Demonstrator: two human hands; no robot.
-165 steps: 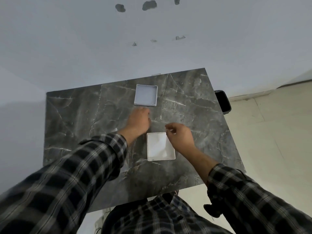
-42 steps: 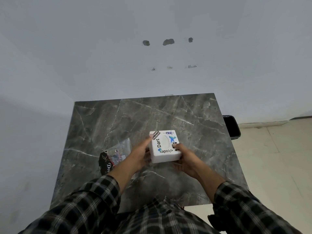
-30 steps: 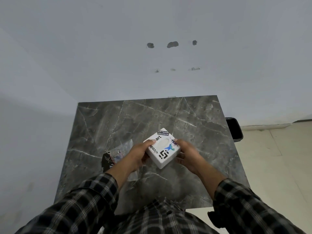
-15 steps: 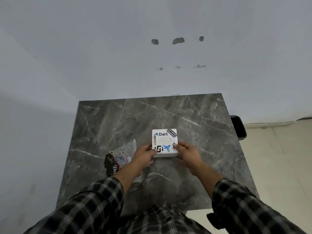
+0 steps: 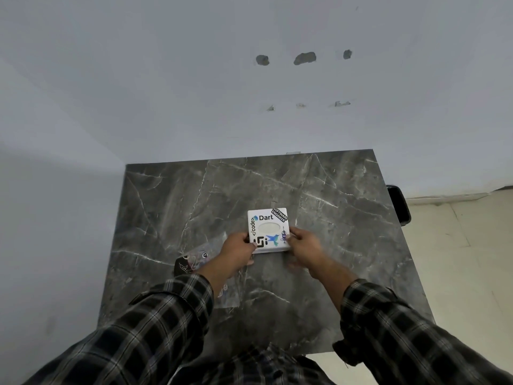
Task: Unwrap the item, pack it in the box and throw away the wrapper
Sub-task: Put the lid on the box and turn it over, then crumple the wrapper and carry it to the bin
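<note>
A closed white box covered in stickers lies flat on the grey marble table, near its middle. My left hand grips the box's near left corner, and my right hand holds its near right corner. A clear plastic wrapper with printed stickers lies on the table to the left of my left hand, partly under my left forearm. What is inside the box is hidden.
A black bin stands on the floor just past the table's right edge. A pale wall runs behind the table and along its left side. Light floor tiles lie to the right.
The open box and separate lid seen at first are now one closed box. My hands turned it in the air, then lowered it flat onto the table. The wrapper appeared at the left.
</note>
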